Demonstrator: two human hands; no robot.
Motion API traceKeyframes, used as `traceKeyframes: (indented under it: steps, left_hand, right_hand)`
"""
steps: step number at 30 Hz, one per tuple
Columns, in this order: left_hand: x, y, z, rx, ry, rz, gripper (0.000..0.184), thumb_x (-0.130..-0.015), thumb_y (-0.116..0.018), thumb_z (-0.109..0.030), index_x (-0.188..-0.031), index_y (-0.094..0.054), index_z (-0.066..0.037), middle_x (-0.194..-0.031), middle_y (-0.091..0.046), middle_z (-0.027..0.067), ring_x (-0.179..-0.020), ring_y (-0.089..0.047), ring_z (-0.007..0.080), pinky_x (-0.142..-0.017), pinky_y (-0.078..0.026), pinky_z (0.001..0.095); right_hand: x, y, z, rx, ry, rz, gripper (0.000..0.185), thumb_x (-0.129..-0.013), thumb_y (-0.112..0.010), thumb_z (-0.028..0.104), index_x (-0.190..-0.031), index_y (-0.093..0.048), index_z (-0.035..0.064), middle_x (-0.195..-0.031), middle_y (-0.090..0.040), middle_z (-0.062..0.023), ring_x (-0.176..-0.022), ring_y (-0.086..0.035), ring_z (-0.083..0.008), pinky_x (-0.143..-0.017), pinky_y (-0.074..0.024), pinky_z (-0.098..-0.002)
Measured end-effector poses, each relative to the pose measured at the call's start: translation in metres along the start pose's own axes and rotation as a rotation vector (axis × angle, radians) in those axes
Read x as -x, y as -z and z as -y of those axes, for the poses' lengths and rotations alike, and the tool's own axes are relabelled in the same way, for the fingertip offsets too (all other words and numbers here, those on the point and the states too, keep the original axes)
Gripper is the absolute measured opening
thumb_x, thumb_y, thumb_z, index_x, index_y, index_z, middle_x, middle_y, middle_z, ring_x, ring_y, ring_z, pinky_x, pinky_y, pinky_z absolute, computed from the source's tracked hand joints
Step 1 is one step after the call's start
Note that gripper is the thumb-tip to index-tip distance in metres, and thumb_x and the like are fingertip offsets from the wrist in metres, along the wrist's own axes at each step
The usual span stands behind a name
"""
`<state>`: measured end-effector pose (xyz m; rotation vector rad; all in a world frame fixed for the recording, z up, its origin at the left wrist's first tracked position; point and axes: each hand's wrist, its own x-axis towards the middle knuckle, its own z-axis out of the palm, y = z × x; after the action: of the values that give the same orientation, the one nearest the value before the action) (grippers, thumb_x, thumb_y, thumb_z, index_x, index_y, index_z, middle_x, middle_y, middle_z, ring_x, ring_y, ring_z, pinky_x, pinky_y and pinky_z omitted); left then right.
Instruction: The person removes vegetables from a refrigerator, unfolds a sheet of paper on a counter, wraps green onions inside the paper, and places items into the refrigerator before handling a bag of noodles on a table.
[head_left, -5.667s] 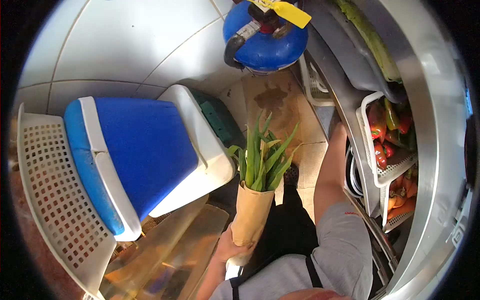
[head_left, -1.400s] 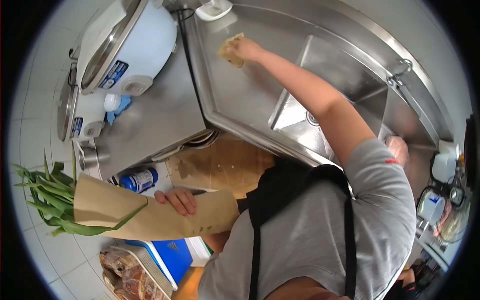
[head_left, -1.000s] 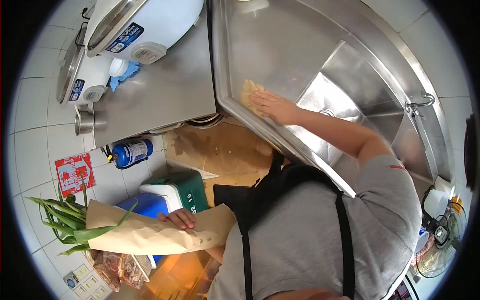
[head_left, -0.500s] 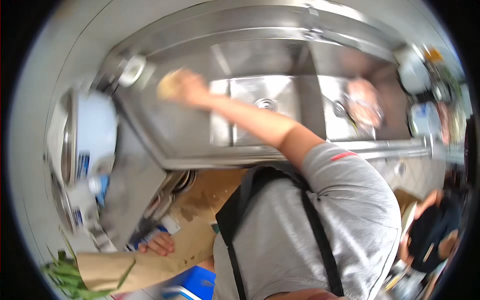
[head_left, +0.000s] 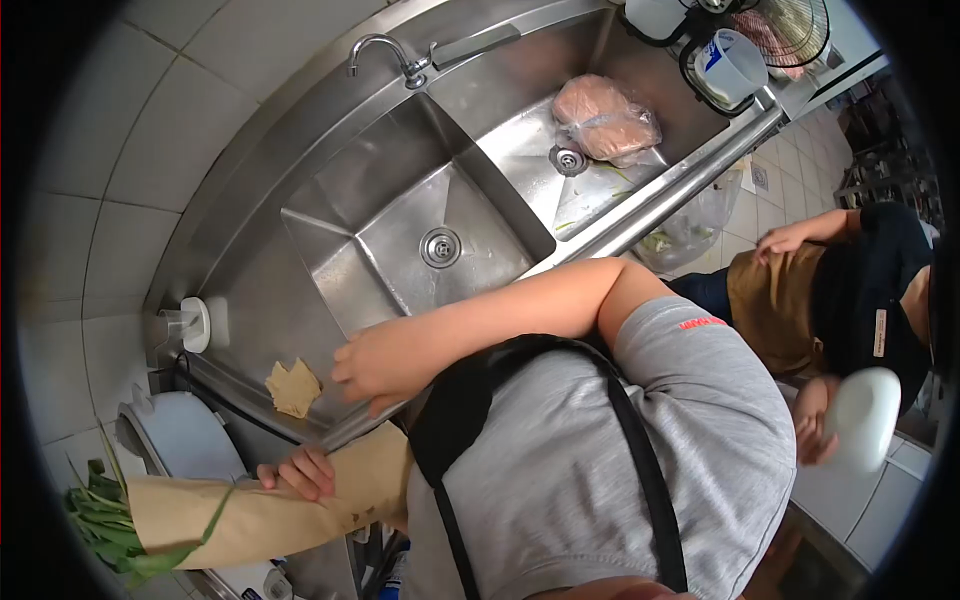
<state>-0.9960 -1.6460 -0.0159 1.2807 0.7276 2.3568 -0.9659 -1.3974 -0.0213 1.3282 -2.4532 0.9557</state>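
Observation:
Green leafy vegetables (head_left: 108,525) stick out of a brown paper wrap (head_left: 240,510), which my left hand (head_left: 303,474) grips at its upper edge. My left forearm is hidden behind the paper. A crumpled pale-yellow cloth (head_left: 294,388) lies on the steel drainboard. Just to its right, my right hand (head_left: 380,362) hangs near the front edge with its fingers apart and nothing visible in them.
A double steel sink (head_left: 455,150) with a faucet (head_left: 385,58) holds bagged pink meat (head_left: 605,120) in its right basin. A white dispenser (head_left: 196,325) stands at the left corner. At right, another person (head_left: 870,290) holds a white oval object (head_left: 862,420).
My right hand has let go of the yellow cloth and drawn back toward my body. The view has turned, and the other person shows more fully. The paper bundle stays in my left hand.

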Motion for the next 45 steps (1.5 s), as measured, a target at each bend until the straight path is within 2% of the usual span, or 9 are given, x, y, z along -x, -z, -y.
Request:
traceKeyframes:
  steps: [14,17,20,29,32,37,39,42,45]
  left_hand:
    - [-0.034,0.003,0.049,0.078,0.037,0.129,0.036,-0.088,-0.050,-0.024,-0.117,-0.039,-0.004,-0.074,-0.061,0.0123,-0.065,-0.061,0.0250,-0.055,-0.049,0.0332]
    - [-0.053,-0.003,0.077,0.105,0.102,0.170,0.035,-0.088,-0.049,-0.024,-0.116,-0.039,-0.004,-0.075,-0.061,0.0128,-0.065,-0.061,0.0250,-0.056,-0.049,0.0328]
    - [-0.079,-0.025,0.118,0.126,0.147,0.201,0.035,-0.089,-0.048,-0.023,-0.117,-0.038,-0.004,-0.076,-0.061,0.0130,-0.065,-0.061,0.0254,-0.057,-0.050,0.0325]
    - [-0.137,-0.086,0.243,0.159,0.209,0.176,0.034,-0.089,-0.045,-0.025,-0.115,-0.040,-0.004,-0.069,-0.059,0.0126,-0.061,-0.060,0.0259,-0.059,-0.051,0.0361]
    - [-0.168,-0.098,0.275,0.215,0.279,0.284,0.035,-0.090,-0.043,-0.026,-0.116,-0.040,-0.003,-0.068,-0.058,0.0135,-0.060,-0.060,0.0271,-0.058,-0.051,0.0373]
    - [-0.207,-0.101,0.324,0.352,0.377,0.460,0.035,-0.091,-0.039,-0.026,-0.117,-0.039,-0.002,-0.069,-0.058,0.0179,-0.060,-0.060,0.0304,-0.054,-0.051,0.0390]
    - [-0.226,-0.103,0.352,0.470,0.435,0.577,0.035,-0.091,-0.039,-0.027,-0.117,-0.039,-0.003,-0.071,-0.059,0.0148,-0.060,-0.060,0.0275,-0.054,-0.050,0.0370]
    - [-0.238,-0.140,0.401,0.572,0.412,0.627,0.035,-0.089,-0.045,-0.024,-0.117,-0.039,-0.003,-0.071,-0.060,0.0117,-0.063,-0.062,0.0247,-0.056,-0.051,0.0349]
    - [-0.248,-0.184,0.434,0.667,0.406,0.650,0.033,-0.090,-0.045,-0.021,-0.116,-0.041,-0.002,-0.070,-0.061,0.0155,-0.065,-0.063,0.0273,-0.057,-0.053,0.0344]
  right_hand:
    - [0.051,0.032,0.001,-0.211,0.084,0.192,0.027,-0.084,-0.049,0.029,-0.087,-0.056,0.0029,-0.085,-0.055,-0.0105,-0.088,-0.054,-0.0272,-0.076,-0.0404,-0.0394]
    - [0.081,0.048,-0.010,-0.224,0.103,0.073,0.029,-0.080,-0.053,0.030,-0.085,-0.060,0.0018,-0.081,-0.058,-0.0143,-0.080,-0.057,-0.0332,-0.069,-0.0445,-0.0423]
    - [0.125,0.071,-0.023,-0.243,0.066,0.132,0.025,-0.084,-0.049,0.029,-0.089,-0.057,0.0054,-0.086,-0.055,-0.0103,-0.086,-0.054,-0.0283,-0.075,-0.0406,-0.0397]
    - [0.306,0.139,-0.049,-0.238,-0.294,0.148,0.024,-0.083,-0.051,0.030,-0.086,-0.057,0.0067,-0.084,-0.056,-0.0099,-0.085,-0.055,-0.0293,-0.074,-0.0423,-0.0409]
    - [0.353,0.152,-0.038,-0.100,-0.416,-0.051,0.023,-0.083,-0.051,0.029,-0.083,-0.057,0.0060,-0.080,-0.056,-0.0105,-0.084,-0.056,-0.0298,-0.071,-0.0432,-0.0403]
    - [0.412,0.155,-0.009,-0.017,-0.664,-0.364,0.024,-0.084,-0.051,0.027,-0.093,-0.059,0.0055,-0.083,-0.055,-0.0104,-0.082,-0.055,-0.0297,-0.071,-0.0431,-0.0400]
    - [0.433,0.164,0.021,0.075,-0.842,-0.375,0.024,-0.084,-0.052,0.026,-0.096,-0.059,0.0056,-0.083,-0.055,-0.0104,-0.081,-0.055,-0.0300,-0.071,-0.0432,-0.0402]
    - [0.465,0.155,0.069,0.042,-0.941,-0.665,0.023,-0.084,-0.053,0.024,-0.096,-0.059,0.0057,-0.082,-0.055,-0.0105,-0.081,-0.054,-0.0301,-0.070,-0.0431,-0.0401]
    - [0.504,0.148,0.111,0.161,-1.179,-0.590,0.021,-0.081,-0.055,0.024,-0.092,-0.059,0.0066,-0.084,-0.058,-0.0101,-0.083,-0.056,-0.0294,-0.069,-0.0446,-0.0388]
